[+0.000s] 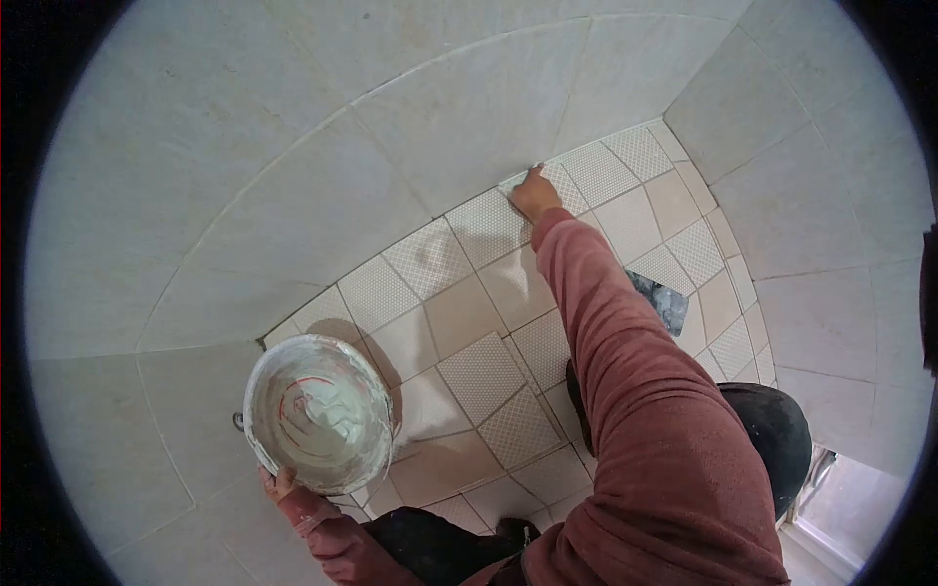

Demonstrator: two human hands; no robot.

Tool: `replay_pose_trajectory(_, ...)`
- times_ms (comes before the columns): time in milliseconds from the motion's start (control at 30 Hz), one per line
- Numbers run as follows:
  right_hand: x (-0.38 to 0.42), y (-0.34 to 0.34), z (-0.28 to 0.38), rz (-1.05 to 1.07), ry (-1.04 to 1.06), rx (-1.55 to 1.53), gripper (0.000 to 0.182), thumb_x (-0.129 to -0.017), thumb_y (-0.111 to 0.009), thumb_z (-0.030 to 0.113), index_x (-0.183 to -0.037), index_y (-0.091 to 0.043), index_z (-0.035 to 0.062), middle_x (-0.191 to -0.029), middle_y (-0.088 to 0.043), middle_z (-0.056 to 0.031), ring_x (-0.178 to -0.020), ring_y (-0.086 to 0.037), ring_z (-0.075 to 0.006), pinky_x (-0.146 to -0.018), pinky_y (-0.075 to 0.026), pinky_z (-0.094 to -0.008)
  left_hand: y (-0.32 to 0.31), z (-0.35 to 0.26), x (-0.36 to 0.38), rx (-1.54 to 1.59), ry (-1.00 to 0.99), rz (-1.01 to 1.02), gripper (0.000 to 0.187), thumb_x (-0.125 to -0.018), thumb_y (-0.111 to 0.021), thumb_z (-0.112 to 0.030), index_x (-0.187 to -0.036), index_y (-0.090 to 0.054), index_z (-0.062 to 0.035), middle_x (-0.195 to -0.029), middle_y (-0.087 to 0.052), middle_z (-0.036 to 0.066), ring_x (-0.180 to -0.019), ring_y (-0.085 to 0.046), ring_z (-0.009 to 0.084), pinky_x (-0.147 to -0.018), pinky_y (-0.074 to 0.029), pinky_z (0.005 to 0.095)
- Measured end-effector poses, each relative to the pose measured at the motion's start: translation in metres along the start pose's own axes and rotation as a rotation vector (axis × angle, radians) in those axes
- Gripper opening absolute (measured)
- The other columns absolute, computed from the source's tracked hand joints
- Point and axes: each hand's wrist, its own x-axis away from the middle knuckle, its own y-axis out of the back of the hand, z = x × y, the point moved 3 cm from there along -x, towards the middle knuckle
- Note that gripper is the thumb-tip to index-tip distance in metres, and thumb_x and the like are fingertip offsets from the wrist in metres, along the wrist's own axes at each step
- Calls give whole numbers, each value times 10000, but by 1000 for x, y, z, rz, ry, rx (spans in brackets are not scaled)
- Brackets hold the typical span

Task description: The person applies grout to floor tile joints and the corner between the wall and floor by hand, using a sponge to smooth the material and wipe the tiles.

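Observation:
A round bucket with white paste inside stands at the left, its inner wall smeared with the same paste. My left hand grips the bucket's near rim at its lower left. My right hand reaches to the joint where the patterned floor tiles meet the wall. Its fingers look closed with a fingertip against that joint; anything between them is too small to make out. White paste shows along the joint beside the fingertip.
A dark, paste-marked flat piece lies on the floor right of my right forearm. Tiled walls rise ahead and on both sides. My knees and shoes are at the bottom. A white-framed opening is at the lower right.

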Motion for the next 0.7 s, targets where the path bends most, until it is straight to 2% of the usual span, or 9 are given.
replay_pose_trajectory(67,16,28,21,197,61,519,647,-700,-480,187,-1254,-275,-79,-911,-598,-200,-849,-583,-321,-735,-460,-368,0,0,0,8,3,42,581,-622,-516,-2,-1196,-429,23,-1048,-534,104,-900,-513,211,-807,-400,303)
replay_pose_trajectory(100,17,41,26,190,68,517,647,-700,-480,187,-1254,-275,-79,-911,-598,-200,-849,-583,-321,-735,-460,-368,-8,-6,5,-3,-22,18,579,-620,-516,1,-1193,-432,23,-1043,-537,104,-896,-517,211,-802,-403,300)
replay_pose_trajectory(200,14,60,17,99,91,340,563,-711,-475,185,-1193,-366,-85,-930,-592,-194,-866,-563,-355,-772,-446,-395,-8,-5,5,-39,-69,-16,571,-627,-525,3,-1190,-432,30,-1038,-539,105,-886,-522,209,-791,-409,293)
replay_pose_trajectory(267,6,46,-3,-86,165,-41,509,-722,-475,193,-1153,-424,-74,-980,-567,-227,-924,-536,-371,-822,-421,-395,4,6,-5,-67,-93,-20,566,-634,-532,2,-1190,-429,37,-1037,-538,106,-880,-522,205,-784,-410,288)
replay_pose_trajectory(333,0,22,-10,-25,127,-28,510,-724,-479,192,-1158,-420,-70,-1009,-551,-239,-957,-521,-369,-848,-406,-387,21,15,-12,-483,-159,-88,535,-666,-549,-17,-1185,-433,49,-1071,-520,115,-903,-512,202,-786,-407,278)
replay_pose_trajectory(433,15,-6,3,45,111,-10,543,-718,-478,196,-1178,-396,-81,-1055,-520,-269,-1011,-496,-365,-879,-387,-375,16,17,-12,-22,67,-123,551,-667,-555,-27,-1199,-430,37,-1079,-507,116,-902,-503,202,-782,-407,283)
replay_pose_trajectory(533,25,-5,13,114,155,-11,562,-713,-472,178,-1193,-375,-97,-1062,-517,-276,-1022,-493,-366,-879,-387,-368,12,18,-10,-101,-107,-150,548,-646,-523,-18,-1187,-446,26,-1055,-512,108,-880,-503,198,-775,-408,281)
replay_pose_trajectory(633,19,8,5,-68,30,-260,548,-715,-462,148,-1194,-371,-101,-1033,-528,-282,-990,-515,-359,-855,-402,-365,16,18,-15,-216,-142,-123,541,-633,-495,-12,-1171,-456,32,-1032,-522,99,-867,-507,192,-775,-408,274)
replay_pose_trajectory(700,9,16,3,48,-175,-438,468,-718,-476,136,-1134,-450,-78,-869,-580,-221,-826,-566,-296,-728,-440,-321,24,15,-20,-168,-71,-39,529,-638,-491,-13,-1163,-458,39,-1043,-519,101,-877,-506,194,-777,-408,274)
